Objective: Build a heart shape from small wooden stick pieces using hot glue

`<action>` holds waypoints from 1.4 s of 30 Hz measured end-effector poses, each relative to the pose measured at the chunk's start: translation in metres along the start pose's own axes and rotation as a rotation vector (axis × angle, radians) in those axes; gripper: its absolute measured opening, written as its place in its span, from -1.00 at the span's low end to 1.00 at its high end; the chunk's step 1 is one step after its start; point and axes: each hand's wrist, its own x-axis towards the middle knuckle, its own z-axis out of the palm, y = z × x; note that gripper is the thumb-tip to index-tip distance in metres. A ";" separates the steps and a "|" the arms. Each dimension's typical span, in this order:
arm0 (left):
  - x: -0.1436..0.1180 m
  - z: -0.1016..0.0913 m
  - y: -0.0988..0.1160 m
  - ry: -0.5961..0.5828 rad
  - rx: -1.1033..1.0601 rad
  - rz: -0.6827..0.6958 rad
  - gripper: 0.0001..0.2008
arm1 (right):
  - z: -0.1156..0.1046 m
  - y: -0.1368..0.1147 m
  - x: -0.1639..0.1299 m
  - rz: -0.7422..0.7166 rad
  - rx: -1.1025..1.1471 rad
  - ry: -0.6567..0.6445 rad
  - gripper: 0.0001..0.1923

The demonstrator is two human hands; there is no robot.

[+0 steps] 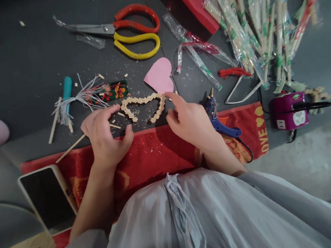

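On the dark table lies an outline of small beige pieces (pixel 142 100), open along its near side, its two ends curving inward. My left hand (pixel 104 134) is open at its left, thumb and forefinger apart, the forefinger's tip close against the edge. At the upper right corner of the outline, the outstretched forefinger of my right hand (pixel 191 118) touches it, while the other fingers bend inward. Just beyond the outline are a pink paper heart (pixel 161 75) and a floral strip (pixel 115 90). A blue glue gun (pixel 225 126) rests beside my right hand.
Scissors (pixel 136 32) with red and yellow handles lie farther back. Wrapped sticks (pixel 250 23) pile up at the right, near a purple device (pixel 290 111). A red towel (pixel 157 151) runs along the near edge; a tablet-like device (pixel 48 200) is at the left.
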 end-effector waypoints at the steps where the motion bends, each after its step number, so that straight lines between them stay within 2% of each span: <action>1: 0.000 0.000 0.000 0.003 0.000 0.005 -0.54 | 0.000 0.000 0.000 0.005 0.003 0.000 -0.39; 24: -0.001 -0.001 -0.001 0.040 -0.009 0.037 -0.55 | 0.003 0.002 -0.001 0.053 0.056 0.109 -0.52; 33: -0.002 -0.001 0.000 0.001 -0.024 -0.032 -0.56 | 0.002 0.002 -0.001 0.044 0.067 0.126 -0.52; 39: -0.002 0.000 -0.002 0.033 -0.028 0.028 -0.55 | 0.002 0.002 -0.002 0.046 0.075 0.120 -0.52; 42: -0.002 -0.001 -0.001 0.021 -0.007 0.011 -0.55 | 0.001 0.002 -0.002 0.056 0.076 0.111 -0.52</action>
